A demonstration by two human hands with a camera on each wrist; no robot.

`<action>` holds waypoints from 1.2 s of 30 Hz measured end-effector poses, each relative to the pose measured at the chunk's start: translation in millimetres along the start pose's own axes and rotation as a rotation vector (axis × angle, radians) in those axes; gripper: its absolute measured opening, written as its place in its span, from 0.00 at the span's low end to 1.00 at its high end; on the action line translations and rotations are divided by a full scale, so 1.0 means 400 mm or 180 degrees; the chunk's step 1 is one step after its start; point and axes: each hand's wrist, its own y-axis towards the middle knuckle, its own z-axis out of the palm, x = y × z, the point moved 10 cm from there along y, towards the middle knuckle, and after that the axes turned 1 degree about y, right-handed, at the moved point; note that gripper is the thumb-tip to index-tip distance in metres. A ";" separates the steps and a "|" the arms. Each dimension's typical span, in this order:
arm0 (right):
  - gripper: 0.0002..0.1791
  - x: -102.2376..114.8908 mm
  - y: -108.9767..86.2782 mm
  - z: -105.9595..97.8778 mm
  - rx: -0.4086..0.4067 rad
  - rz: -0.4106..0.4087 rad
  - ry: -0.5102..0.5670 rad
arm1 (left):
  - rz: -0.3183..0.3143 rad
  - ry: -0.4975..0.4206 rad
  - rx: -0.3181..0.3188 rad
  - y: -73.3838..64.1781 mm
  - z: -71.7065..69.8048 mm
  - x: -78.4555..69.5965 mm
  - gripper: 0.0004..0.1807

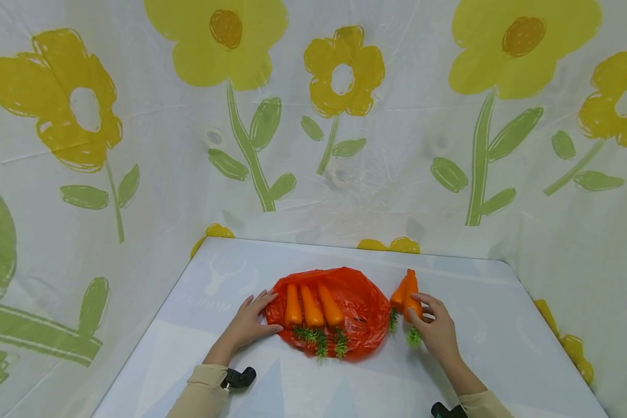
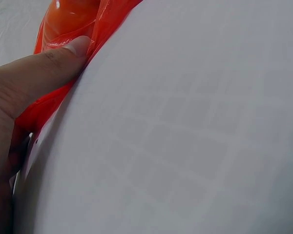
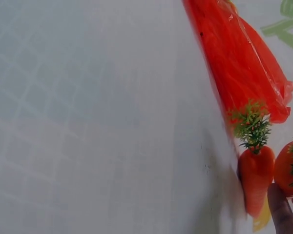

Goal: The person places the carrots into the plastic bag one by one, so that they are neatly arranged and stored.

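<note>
Three orange toy carrots point(image 1: 312, 313) with green leafy tops lie side by side on a red plastic bag point(image 1: 363, 325). My left hand point(image 1: 248, 322) holds the bag's left edge; in the left wrist view the thumb point(image 2: 51, 68) presses on the red plastic, while the other fingers are mostly hidden. Right of the bag, my right hand point(image 1: 438, 331) pinches a carrot point(image 1: 411, 290), its leafy top pointing toward me. Another carrot point(image 1: 399, 295) lies against it on the left, partly covered. In the right wrist view, that carrot point(image 3: 256, 178) rests close to the bag's edge.
Both hands work over a pale, faintly patterned table point(image 1: 339, 389). A white curtain point(image 1: 397, 145) with yellow flowers hangs behind and at both sides. Black straps with camera mounts point(image 1: 238, 377) sit on the wrists.
</note>
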 end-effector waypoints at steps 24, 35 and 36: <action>0.22 0.040 -0.020 0.013 0.0088 -0.0183 0.0255 | -0.0020 -0.0018 0.0013 0.000 0.003 0.002 0.50; 0.21 0.063 -0.024 0.020 0.0142 -0.0236 0.0304 | -0.0043 -0.0003 -0.0023 -0.004 0.001 0.005 0.49; 0.21 0.064 -0.024 0.021 0.0147 -0.0238 0.0304 | -0.0048 -0.0006 -0.0018 -0.004 0.001 0.005 0.49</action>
